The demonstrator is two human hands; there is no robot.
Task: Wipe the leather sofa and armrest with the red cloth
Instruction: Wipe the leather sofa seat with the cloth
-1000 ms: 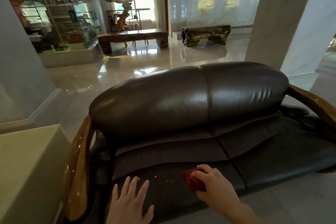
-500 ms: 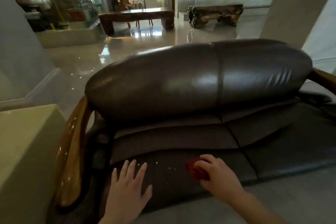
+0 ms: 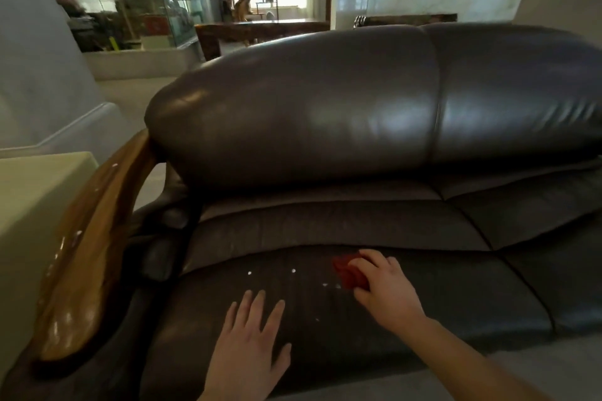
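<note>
both hands sit farther up the sofa seat (image 3: 407, 312); right hand (image 3: 387, 291) fingers grip red cloth (image 3: 348, 272); left hand (image 3: 249, 348) splayed flat.

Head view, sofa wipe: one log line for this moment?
phase: wiping seat | right hand: gripping red cloth on seat cushion | left hand: flat on seat | white specks: present | wooden armrest: untouched

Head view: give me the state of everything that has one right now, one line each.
red cloth: bunched, pressed on the seat cushion.
right hand: closed on the red cloth.
left hand: flat on the seat, fingers spread.
seat cushion: white specks left of the cloth.
wooden armrest: glossy, white specks on it.
</note>
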